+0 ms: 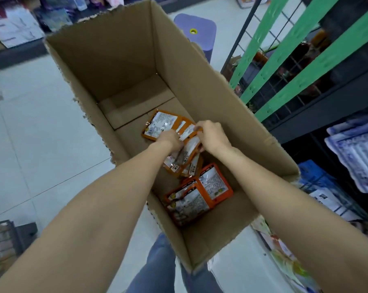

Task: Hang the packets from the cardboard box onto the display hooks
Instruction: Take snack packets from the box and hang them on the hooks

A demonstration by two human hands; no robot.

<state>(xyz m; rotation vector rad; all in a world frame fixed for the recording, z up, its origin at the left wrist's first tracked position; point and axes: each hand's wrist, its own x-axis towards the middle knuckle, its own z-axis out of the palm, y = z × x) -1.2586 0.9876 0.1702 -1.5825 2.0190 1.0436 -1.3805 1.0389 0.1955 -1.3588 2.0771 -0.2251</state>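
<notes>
**Both hands down in the box, gathering orange packets**

A tall brown cardboard box (124, 60) with torn top edges fills the middle of the frame, standing open on a pale tiled floor (31, 134). Both bare forearms reach into it from the lower edge. The left hand (170, 138) and the right hand (212, 135) meet at the centre of the frame, each with fingers curled round a loose bunch of orange-and-white plastic packets (184, 153). One more orange packet (161, 124) lies flat on the box bottom just above the left hand, and a further pile of orange packets (197, 194) rests on the bottom below the hands, nearer the viewer.

At the upper right stand green perforated metal uprights (305, 66) against a black wire grid (284, 39). A lilac plastic stool (197, 24) sits beyond the box's far rim. Blue-and-white bagged goods (356, 149) are stacked at the right edge.
</notes>
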